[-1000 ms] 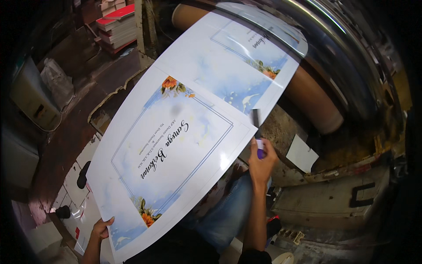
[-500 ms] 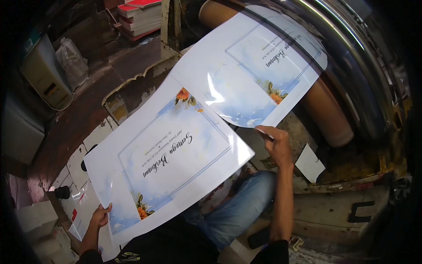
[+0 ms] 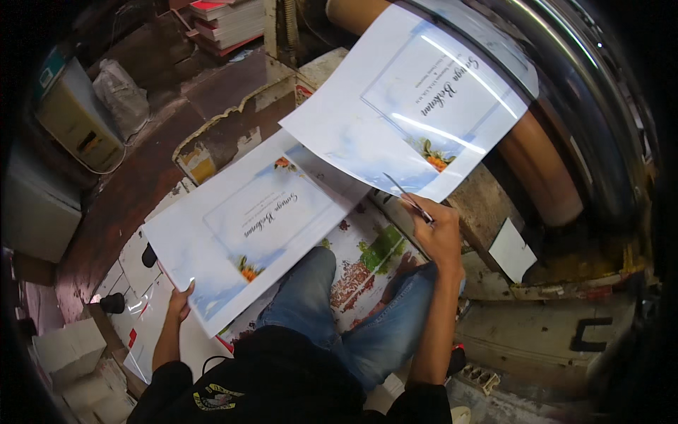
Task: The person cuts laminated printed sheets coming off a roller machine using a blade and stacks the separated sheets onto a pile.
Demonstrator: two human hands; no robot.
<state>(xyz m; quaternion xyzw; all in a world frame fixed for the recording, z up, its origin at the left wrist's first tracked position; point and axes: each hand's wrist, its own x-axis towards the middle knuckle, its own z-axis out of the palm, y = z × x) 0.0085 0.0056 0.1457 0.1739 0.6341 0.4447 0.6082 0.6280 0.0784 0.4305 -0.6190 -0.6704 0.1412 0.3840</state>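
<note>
My left hand (image 3: 181,300) pinches the lower left edge of a glossy printed sheet (image 3: 233,237) with a blue frame, orange flowers and dark script. This sheet lies slanted in front of me, above my knees. A second, matching sheet (image 3: 402,85) comes down from the metal rollers at upper right. Its free near edge overlaps the far end of the first sheet. Beside that edge, my right hand (image 3: 439,230) is closed on a thin knife (image 3: 400,186), whose blade points up and left. The knife's handle is mostly hidden by my fingers.
Shiny metal rollers (image 3: 565,53) and a brown roll (image 3: 540,173) stand at the right. A white card (image 3: 512,251) leans below them. Stacked red-covered books (image 3: 224,32) are at the back, and a wrapped bag (image 3: 121,99) stands at left. A power strip (image 3: 482,379) lies low right.
The two sheets, joined along the left side before, are now separate. My left hand has brought its sheet lower, uncovering my knees. The knife now shows in my right hand.
</note>
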